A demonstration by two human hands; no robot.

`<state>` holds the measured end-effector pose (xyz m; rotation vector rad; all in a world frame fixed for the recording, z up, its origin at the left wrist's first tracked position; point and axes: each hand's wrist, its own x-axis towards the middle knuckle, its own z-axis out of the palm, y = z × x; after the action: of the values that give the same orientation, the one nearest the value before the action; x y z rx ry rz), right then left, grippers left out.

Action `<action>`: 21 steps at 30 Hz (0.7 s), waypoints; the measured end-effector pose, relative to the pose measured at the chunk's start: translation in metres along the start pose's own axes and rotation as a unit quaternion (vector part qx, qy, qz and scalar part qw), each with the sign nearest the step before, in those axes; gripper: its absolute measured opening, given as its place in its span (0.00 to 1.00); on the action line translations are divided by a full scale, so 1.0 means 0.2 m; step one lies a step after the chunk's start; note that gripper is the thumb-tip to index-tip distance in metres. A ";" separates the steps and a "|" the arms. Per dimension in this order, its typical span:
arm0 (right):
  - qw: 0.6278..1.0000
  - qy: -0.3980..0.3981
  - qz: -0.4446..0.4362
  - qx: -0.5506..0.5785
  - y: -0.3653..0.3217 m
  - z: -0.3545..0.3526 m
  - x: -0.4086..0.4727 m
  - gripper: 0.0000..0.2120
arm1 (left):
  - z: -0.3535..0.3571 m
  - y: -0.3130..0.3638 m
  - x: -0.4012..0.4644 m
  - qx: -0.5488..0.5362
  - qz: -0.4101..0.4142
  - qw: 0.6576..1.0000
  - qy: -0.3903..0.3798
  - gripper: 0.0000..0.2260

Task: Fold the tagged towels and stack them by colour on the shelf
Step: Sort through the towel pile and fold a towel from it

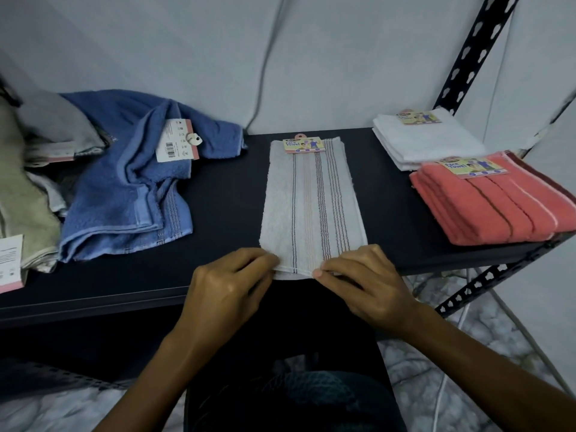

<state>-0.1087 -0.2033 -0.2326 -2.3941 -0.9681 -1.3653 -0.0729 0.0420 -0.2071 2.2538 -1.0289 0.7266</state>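
Grey striped towel [311, 207] pinched by left hand [224, 291], right hand [364, 288] | blue towel [124, 188] left | coral stack [492, 201] right

**A stockroom or shop back room**

A black metal shelf [389, 213] on slotted angle-iron posts [477, 54] stands against bare pale walls. New towels [498, 201] lie on it with printed retail cards [304, 145] and a barcode tag [176, 141] attached. A loose cable [265, 67] hangs down the wall.
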 end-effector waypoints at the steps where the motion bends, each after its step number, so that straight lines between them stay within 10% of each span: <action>1: 1.000 0.001 -0.007 -0.001 0.01 0.00 0.00 0.09 | 0.00 -0.01 0.00 0.002 0.009 1.000 -0.002 0.07; 21: 0.997 -0.057 -0.020 -0.044 0.08 -0.12 0.00 0.03 | 0.00 -0.01 -0.01 0.023 0.031 0.999 -0.032 0.10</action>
<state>-0.1163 -0.2273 -0.2178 -2.5563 -1.0102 -1.3231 -0.0728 0.0441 -0.2084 2.3054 -1.1274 0.7154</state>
